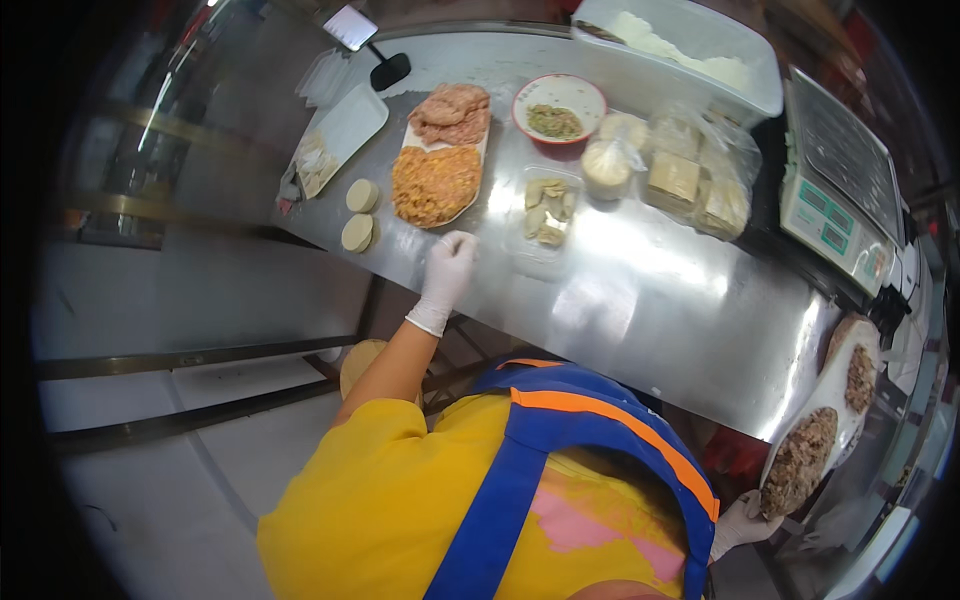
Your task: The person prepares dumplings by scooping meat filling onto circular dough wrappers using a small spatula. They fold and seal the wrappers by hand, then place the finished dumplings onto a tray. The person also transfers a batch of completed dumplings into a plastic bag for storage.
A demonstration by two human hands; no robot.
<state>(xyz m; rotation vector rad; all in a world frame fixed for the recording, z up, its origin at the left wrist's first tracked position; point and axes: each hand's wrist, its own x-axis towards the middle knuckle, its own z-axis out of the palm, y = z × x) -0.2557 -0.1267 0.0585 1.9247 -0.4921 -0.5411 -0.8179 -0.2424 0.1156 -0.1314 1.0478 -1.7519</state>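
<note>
My left hand (450,262), in a white glove, is curled into a loose fist at the steel table's front edge. Just beyond it lies a white tray (411,141) bearing orange minced filling (436,184) and pink minced meat (452,112). Far to the right, my gloved right hand (746,521) grips the near end of another white tray (814,405). Dark brown minced filling (801,457) covers that end, with a smaller heap (860,379) farther along. Part of the right hand is hidden behind the apron.
Round dough wrapper stacks (360,214) sit left of the orange filling. A clear container (541,255) holds folded dumplings. Behind are a red-rimmed bowl (559,112), bagged wrappers (697,176), a flour bin (690,52) and a digital scale (844,187). A phone stand (386,69) stands back left.
</note>
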